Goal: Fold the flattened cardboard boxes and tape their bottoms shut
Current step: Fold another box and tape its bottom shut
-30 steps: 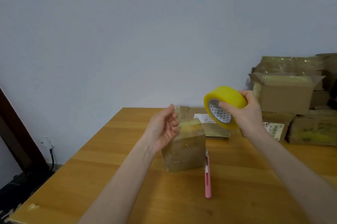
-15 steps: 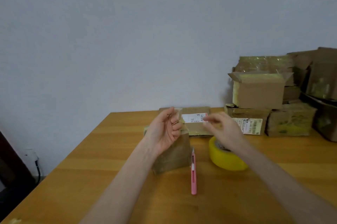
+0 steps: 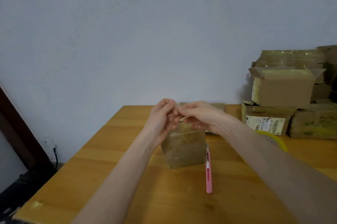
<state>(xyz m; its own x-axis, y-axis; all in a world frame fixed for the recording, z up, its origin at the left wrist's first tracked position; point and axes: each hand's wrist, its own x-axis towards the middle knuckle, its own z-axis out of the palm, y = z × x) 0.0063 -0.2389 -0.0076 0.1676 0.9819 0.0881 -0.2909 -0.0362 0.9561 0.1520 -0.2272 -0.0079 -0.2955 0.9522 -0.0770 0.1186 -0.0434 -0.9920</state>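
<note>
A small tape-covered cardboard box stands on the wooden table in front of me. My left hand and my right hand meet just above its top, fingers curled and pinching what looks like a strip of tape at the box's upper edge. The yellow tape roll lies on the table to the right, mostly hidden behind my right forearm. A pink utility knife lies beside the box's right side.
Several taped cardboard boxes are stacked at the table's back right. A flattened box lies behind my hands. A dark door frame and a wall socket with a cable are at the left.
My right hand set the yellow tape roll down on the table, then moved left to meet my left hand above the box. My view shifted a little.
</note>
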